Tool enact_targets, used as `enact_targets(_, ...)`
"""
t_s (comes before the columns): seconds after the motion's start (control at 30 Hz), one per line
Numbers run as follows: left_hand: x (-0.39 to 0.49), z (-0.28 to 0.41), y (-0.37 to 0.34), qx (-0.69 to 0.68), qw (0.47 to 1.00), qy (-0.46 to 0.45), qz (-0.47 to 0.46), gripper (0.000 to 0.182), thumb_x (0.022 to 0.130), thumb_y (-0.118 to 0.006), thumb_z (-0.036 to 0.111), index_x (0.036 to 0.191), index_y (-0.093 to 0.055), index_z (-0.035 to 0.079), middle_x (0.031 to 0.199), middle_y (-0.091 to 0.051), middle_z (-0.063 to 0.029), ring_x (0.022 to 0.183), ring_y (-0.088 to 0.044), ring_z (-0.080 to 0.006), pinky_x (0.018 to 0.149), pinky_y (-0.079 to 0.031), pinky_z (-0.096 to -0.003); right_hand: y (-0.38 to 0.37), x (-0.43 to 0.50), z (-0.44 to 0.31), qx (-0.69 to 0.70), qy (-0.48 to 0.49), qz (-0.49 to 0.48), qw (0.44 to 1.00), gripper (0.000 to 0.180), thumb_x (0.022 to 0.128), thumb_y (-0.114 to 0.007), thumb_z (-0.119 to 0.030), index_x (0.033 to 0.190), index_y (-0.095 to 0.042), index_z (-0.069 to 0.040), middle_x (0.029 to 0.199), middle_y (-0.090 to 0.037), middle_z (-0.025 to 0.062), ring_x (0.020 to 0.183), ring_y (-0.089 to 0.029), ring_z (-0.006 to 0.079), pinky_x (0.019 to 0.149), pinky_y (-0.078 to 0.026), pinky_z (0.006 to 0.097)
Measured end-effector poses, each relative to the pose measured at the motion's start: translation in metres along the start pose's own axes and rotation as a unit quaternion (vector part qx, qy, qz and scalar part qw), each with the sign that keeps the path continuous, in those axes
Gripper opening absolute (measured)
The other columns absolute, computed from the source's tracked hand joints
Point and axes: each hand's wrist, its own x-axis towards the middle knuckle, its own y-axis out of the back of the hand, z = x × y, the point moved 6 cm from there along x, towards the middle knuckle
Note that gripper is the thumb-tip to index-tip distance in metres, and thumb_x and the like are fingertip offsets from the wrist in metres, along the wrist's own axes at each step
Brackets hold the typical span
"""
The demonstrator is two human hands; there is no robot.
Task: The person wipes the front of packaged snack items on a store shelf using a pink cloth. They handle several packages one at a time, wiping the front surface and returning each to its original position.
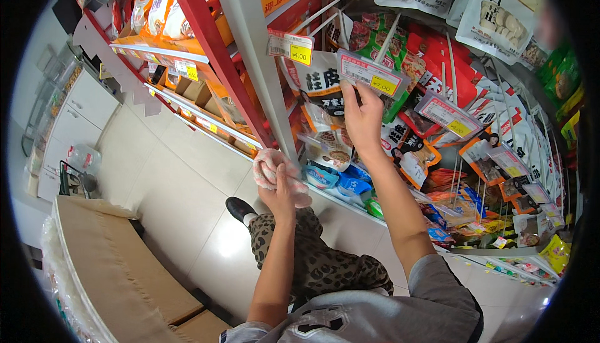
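My left hand [279, 197] is closed around a crumpled pink-and-white cloth [271, 169], held low beside the grey shelf upright [255, 38]. Raised higher, my right hand [364, 118] pinches the lower left edge of a clear plastic price tag holder [370, 72] at the front of a display hook. Behind that hand hangs a white and black spice packet [323, 92]. A green packet [396, 108] shows just to the right of the holder. Another price tag [290, 46] sits to the left, apart from my fingers.
More price tags [448, 114] on metal hooks [453, 71] jut out on the right among hanging packets. Bagged goods [164, 7] fill red-framed shelves at left. A cardboard-covered surface [112, 268] stands at lower left, and a large clear plastic bottle [85, 157] is on the tiled floor [187, 174].
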Motion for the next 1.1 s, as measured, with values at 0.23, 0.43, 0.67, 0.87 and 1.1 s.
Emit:
enact_targets(0.23, 0.001, -0.012, -0.005, -0.048, 0.997, 0.067, 0.010, 0.041, 0.091, -0.058, 0.019, 0.122, -0.047, -0.006, 0.109, -0.059, -0.0108, 0.100, -0.056, -0.0166, 0.089, -0.043, -0.0279, -0.014, 0.019, -0.006, 0.006, -0.038, 0.014, 0.999, 0.022, 0.088, -0.061, -0.016, 0.099, -0.065, 0.003, 0.093, -0.067, 0.0117, 0.088, -0.061, 0.0189, 0.080, -0.045, 0.0318)
enact_targets(0.43, 0.001, -0.021, -0.002, -0.083, 0.989, 0.122, 0.005, 0.067, 0.091, -0.060, 0.029, 0.140, -0.028, -0.004, 0.128, -0.048, -0.0138, 0.115, -0.048, -0.0185, 0.098, -0.037, -0.0298, -0.010, 0.019, -0.016, -0.009, 0.009, 0.006, 1.000, 0.021, 0.087, -0.060, -0.012, 0.100, -0.065, 0.003, 0.092, -0.067, 0.0142, 0.086, -0.063, 0.0235, 0.078, -0.046, 0.0332)
enact_targets(0.67, -0.003, -0.024, -0.003, -0.052, 0.992, 0.107, 0.040, 0.049, 0.090, -0.062, 0.030, 0.121, -0.049, -0.006, 0.100, -0.060, -0.0073, 0.088, -0.056, -0.0124, 0.078, -0.044, -0.0243, -0.012, 0.023, -0.028, -0.042, 0.067, 0.042, 0.996, 0.013, 0.082, -0.059, -0.010, 0.086, -0.064, 0.001, 0.078, -0.063, 0.0192, 0.073, -0.060, 0.0376, 0.063, -0.046, 0.0423)
enact_targets(0.87, -0.002, -0.029, 0.000, -0.063, 0.993, 0.093, 0.032, 0.055, 0.090, -0.062, 0.030, 0.128, -0.043, -0.004, 0.102, -0.059, -0.0070, 0.088, -0.056, -0.0117, 0.078, -0.045, -0.0244, -0.013, 0.030, 0.010, -0.108, 0.007, 0.033, 0.994, 0.016, 0.083, -0.058, -0.012, 0.092, -0.064, 0.000, 0.081, -0.064, 0.0189, 0.077, -0.062, 0.0359, 0.066, -0.048, 0.0419)
enact_targets(1.1, -0.004, -0.043, -0.012, -0.070, 0.991, 0.109, -0.041, 0.055, 0.091, -0.061, 0.030, 0.134, -0.036, 0.007, 0.104, -0.055, -0.0043, 0.088, -0.053, -0.0090, 0.071, -0.044, -0.0226, -0.022, 0.025, 0.061, -0.132, -0.030, 0.069, 0.988, 0.021, 0.080, -0.059, -0.008, 0.100, -0.059, -0.004, 0.090, -0.062, 0.0247, 0.086, -0.059, 0.0437, 0.070, -0.047, 0.0481)
